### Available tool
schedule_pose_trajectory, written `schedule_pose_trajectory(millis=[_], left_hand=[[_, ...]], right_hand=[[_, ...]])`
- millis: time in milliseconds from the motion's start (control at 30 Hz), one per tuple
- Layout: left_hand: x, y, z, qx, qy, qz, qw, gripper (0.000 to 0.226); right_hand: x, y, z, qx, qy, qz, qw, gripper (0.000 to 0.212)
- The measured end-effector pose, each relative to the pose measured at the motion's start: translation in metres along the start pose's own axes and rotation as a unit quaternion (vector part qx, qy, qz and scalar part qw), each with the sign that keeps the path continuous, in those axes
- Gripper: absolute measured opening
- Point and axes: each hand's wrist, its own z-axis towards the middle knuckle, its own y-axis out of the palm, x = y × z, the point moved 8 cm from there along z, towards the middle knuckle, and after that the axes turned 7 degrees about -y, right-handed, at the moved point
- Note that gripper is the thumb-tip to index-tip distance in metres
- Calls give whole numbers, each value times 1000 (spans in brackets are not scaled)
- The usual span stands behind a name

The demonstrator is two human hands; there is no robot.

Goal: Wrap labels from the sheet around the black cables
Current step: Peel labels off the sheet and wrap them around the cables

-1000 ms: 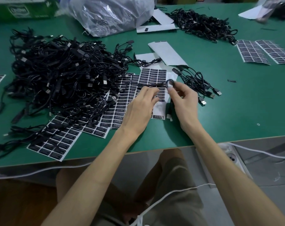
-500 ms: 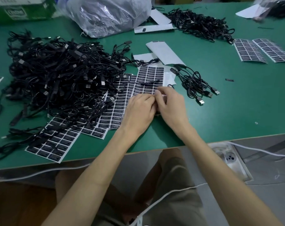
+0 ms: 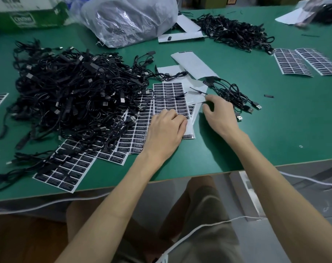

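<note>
Hands have parted since before; left hand (image 3: 166,128) presses bent fingertips on the white sheet of black labels (image 3: 169,95); right hand (image 3: 219,115) pinches what looks like a peeled label (image 3: 200,102), flimsy and sticky, best held by its edge.

We read what looks like "LED CONTROLLER" on the label sheet (image 3: 137,144); the green box (image 3: 28,19) logo is blurred.

I read the green tabletop (image 3: 275,130) as smooth matt, the heap of black cables (image 3: 66,95) as matt plastic-sheathed with shiny metal USB plugs (image 3: 258,106), the white paper sheet of black labels (image 3: 169,95) as slightly glossy, and the clear plastic bag (image 3: 131,18) as crinkled and shiny.
</note>
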Motion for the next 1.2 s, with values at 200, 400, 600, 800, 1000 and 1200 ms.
schedule_pose_trajectory(millis=[200, 400, 600, 800, 1000, 1200], left_hand=[[0, 1, 0, -6, -4, -5, 1000, 31], [2, -1, 0, 2, 5, -4, 1000, 30], [-5, -14, 1, 34, -39, -151, 987, 19], [-61, -58, 15, 83, -252, -283, 922, 14], [-97, -67, 9, -116, -225, 205, 946, 16], [-101, -72, -2, -107, -224, 203, 947, 18]], right_hand=[[3, 0, 16, -39, -46, -52, 997, 23], [-1, -2, 20, -62, -41, -68, 995, 26], [-49, 39, -20, -93, -90, 119, 984, 33], [-49, 49, -25, -109, -133, 69, 983, 28], [-50, 52, -27, -117, -149, 58, 980, 28], [-50, 54, -29, -126, -137, 63, 981, 29]])
